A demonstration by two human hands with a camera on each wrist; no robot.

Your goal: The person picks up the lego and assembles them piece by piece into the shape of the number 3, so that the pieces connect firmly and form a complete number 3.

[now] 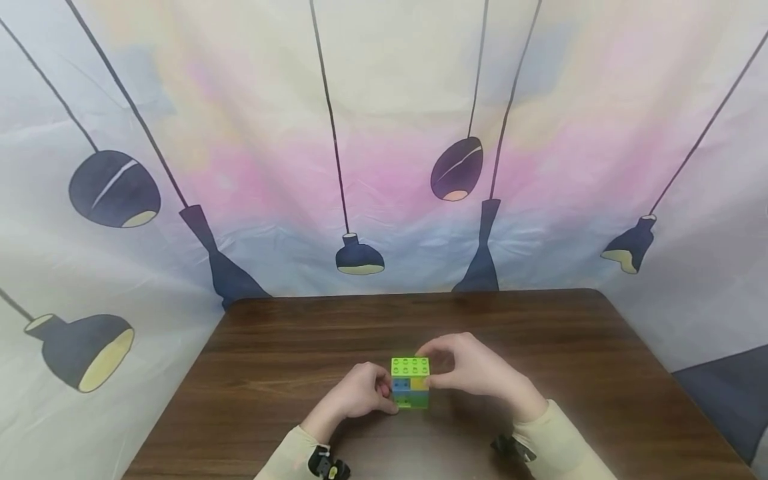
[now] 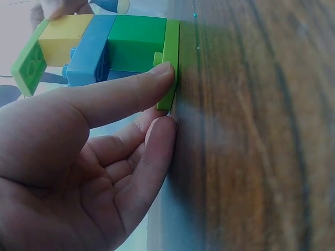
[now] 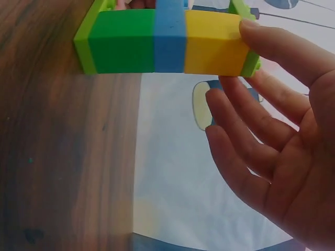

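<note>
A stack of toy building blocks stands upright on the table between the two hands. Its top is a lime green studded plate (image 1: 411,365). Beneath that come a yellow block (image 3: 214,42), a blue block (image 3: 169,42), a green block (image 3: 123,42) and a lime base plate (image 2: 171,47) at the tabletop. My left hand (image 1: 361,392) pinches the base plate at its near left corner, thumb on the studded face. On the other side, my right hand (image 1: 480,372) grips the upper part, its thumb on the yellow block beside the top plate and the other fingers loosely bent.
The brown wood-grain table (image 1: 288,327) extends around the stack to a rounded far edge. Behind it hangs a pastel cloth (image 1: 396,133) printed with dark lamps. Dark wrist-worn devices show near both cream sleeves (image 1: 564,440).
</note>
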